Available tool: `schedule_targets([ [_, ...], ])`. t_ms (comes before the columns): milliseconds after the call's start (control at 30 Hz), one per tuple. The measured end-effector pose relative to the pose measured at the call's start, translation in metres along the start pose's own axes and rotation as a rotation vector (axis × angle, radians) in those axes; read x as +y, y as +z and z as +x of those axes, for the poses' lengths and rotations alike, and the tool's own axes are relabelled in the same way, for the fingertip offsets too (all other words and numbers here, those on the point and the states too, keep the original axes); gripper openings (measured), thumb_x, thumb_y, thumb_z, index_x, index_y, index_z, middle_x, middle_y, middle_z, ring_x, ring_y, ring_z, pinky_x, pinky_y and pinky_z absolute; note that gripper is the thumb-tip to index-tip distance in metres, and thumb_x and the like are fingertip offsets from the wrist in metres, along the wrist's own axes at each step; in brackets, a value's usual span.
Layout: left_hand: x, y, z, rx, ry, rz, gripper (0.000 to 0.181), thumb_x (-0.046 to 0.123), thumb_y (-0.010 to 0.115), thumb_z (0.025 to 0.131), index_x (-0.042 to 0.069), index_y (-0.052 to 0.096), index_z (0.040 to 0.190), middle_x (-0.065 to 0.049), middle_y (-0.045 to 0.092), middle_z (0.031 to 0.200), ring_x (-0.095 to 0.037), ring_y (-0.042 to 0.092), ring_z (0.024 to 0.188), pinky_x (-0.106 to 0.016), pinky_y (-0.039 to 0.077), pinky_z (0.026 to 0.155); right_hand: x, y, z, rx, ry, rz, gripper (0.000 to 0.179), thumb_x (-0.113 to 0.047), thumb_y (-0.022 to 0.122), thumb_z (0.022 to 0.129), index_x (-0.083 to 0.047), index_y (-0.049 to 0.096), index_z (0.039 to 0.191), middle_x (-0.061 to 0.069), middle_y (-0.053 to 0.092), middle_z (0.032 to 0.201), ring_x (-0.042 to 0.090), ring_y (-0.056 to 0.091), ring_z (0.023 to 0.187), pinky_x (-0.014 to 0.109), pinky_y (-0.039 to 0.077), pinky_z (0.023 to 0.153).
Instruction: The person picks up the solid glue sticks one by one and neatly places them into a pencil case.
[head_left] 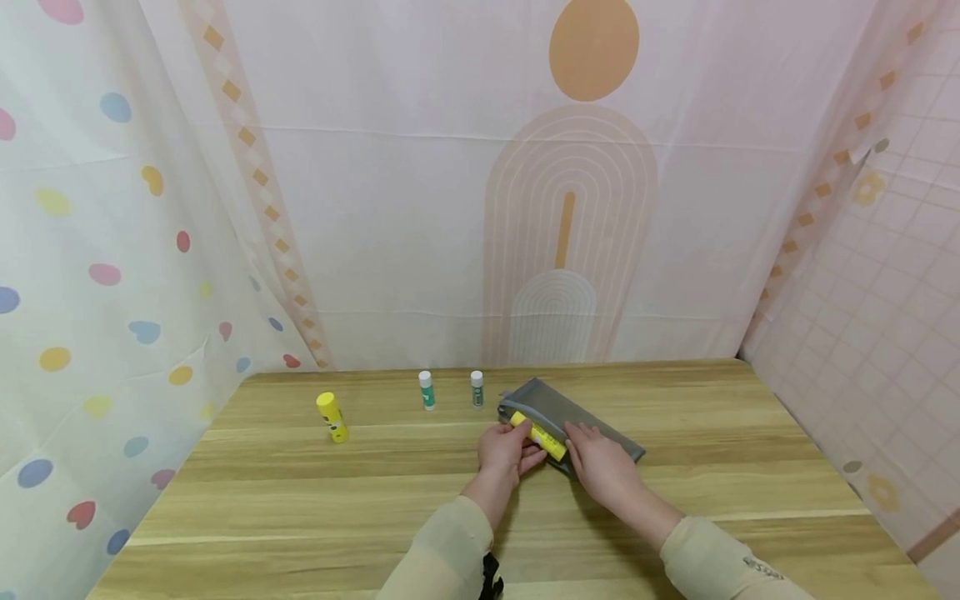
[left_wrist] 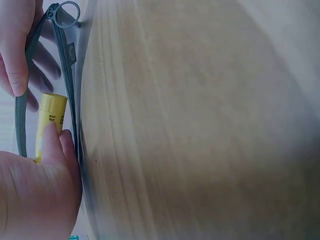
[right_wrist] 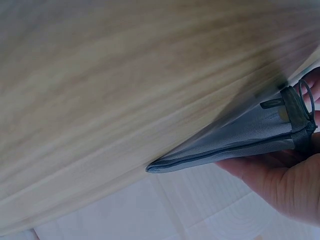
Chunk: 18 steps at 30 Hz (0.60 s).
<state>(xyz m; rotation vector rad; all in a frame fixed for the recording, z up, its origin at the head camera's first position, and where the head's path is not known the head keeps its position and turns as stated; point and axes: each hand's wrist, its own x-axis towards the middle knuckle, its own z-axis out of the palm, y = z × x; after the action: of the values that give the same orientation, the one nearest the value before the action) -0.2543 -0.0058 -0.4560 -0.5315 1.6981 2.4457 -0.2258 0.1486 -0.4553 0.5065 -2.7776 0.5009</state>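
A dark grey mesh zipper pouch (head_left: 577,410) lies slantwise on the wooden table, its mouth parted toward the person. My left hand (head_left: 501,450) pinches a yellow glue stick (head_left: 542,437) at that mouth. In the left wrist view the glue stick (left_wrist: 52,112) sits between the pouch's two zipper edges (left_wrist: 21,125), beyond the fingers of my left hand (left_wrist: 40,190). My right hand (head_left: 603,467) holds the pouch's near side. From the right wrist, the pouch (right_wrist: 235,140) shows side-on with my right hand (right_wrist: 285,182) gripping it near the zipper-pull end.
To the left a second yellow glue stick (head_left: 332,418) stands on the table (head_left: 300,517). Farther back are two small green glue sticks with white caps, one on the left (head_left: 427,392) and one (head_left: 477,390) nearer the pouch. Patterned curtains (head_left: 405,208) hang behind the table and along both sides.
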Motion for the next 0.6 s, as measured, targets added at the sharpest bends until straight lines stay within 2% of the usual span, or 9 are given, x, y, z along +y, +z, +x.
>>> schedule_targets([
  [300,0.0016,0.0006,-0.0014,0.0,0.0,0.006,0.037,0.008,0.06,0.099,-0.014,0.046,0.125,-0.015,0.064,0.078,-0.015,0.065,0.06,-0.032,0.061,0.066,-0.0004,-0.0015,0.0003,-0.012,0.005,0.006,0.031,-0.011,0.059,0.099,0.005,0.062,0.125,0.028,0.065,0.118,0.048,0.062,0.107,0.056,0.055,0.083],
  [600,0.0001,0.0023,-0.0017,-0.004,0.001,0.009,0.032,0.008,0.06,0.099,-0.013,0.048,0.12,-0.015,0.064,0.076,-0.016,0.066,0.059,-0.031,0.061,0.064,-0.0003,-0.0016,-0.0002,-0.007,0.001,0.01,0.03,-0.01,0.06,0.099,0.006,0.062,0.125,0.028,0.065,0.117,0.048,0.062,0.106,0.055,0.056,0.083],
])
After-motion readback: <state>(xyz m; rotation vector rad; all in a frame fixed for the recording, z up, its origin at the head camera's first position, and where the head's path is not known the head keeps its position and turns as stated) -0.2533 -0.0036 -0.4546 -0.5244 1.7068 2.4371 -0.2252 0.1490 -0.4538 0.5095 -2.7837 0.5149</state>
